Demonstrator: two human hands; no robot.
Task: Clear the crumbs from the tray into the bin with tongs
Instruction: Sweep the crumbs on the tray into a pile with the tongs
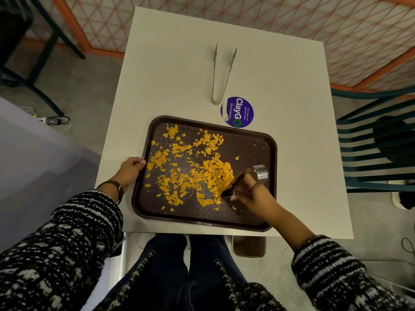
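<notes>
The left hand [131, 170] grips the tray [267, 153] by its left rim, likely steadying it. The right hand [249, 194] curls round a blurred, silver-ended tool [261, 173], tip among the crumbs [197, 173], apparently gathering them. The tongs [221, 75] lie untouched on the desk [168, 63].

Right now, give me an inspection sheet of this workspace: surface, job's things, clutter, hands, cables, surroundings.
Surface: white table, a round purple sticker stuck on it.
Job's things: brown tray strewn with orange crumbs; metal tongs lie untouched beyond it; no bin recognised.
Clutter: nothing seen.
Hands: left hand grips the tray's left edge; right hand holds a blurred, silver-ended utensil over the crumbs.
Cables: power strip with cords on the floor, left.
Surroundings: slatted chair at right; orange-framed lattice screen behind.
</notes>
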